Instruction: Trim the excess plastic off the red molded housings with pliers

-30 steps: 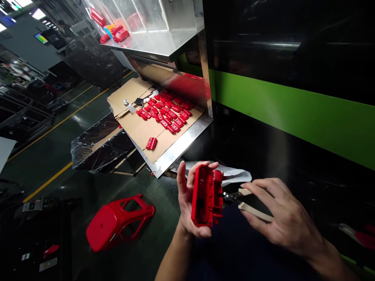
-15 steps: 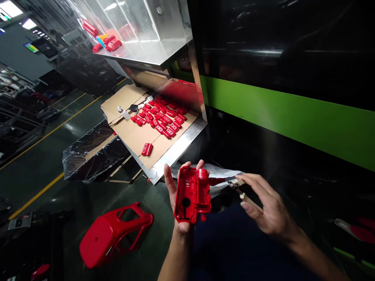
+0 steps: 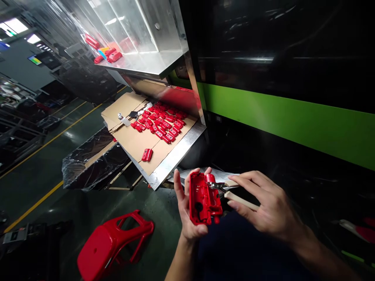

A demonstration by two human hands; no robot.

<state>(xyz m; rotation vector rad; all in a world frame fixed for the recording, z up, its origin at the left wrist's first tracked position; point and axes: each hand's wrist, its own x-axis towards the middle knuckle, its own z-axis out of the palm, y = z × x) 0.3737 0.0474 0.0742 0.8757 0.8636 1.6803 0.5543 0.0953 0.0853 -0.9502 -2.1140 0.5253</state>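
My left hand [image 3: 187, 210] holds a red plastic housing [image 3: 202, 201], its hollow inner side facing up and its thumb at the lower edge. The housing has a long open cavity and a round, cylinder-like section beside it. In my right hand [image 3: 268, 203] is a pair of nippers [image 3: 241, 200] with pale handles, the handles spread between thumb and fingers. Their metal jaws reach over the upper right of the housing, by the round section; whether they touch it I cannot tell.
Several red housings [image 3: 164, 121] lie on cardboard over a metal table [image 3: 187, 146], with one housing [image 3: 147, 155] apart near its front. A small bottle [image 3: 123, 119] stands there too. A red stool [image 3: 99, 246] is on the floor at left. A green-and-black machine [image 3: 281, 117] fills the right.
The nippers have moved left, from beside the housing to over its upper right. My left hand has shifted slightly right and turned the housing a little.
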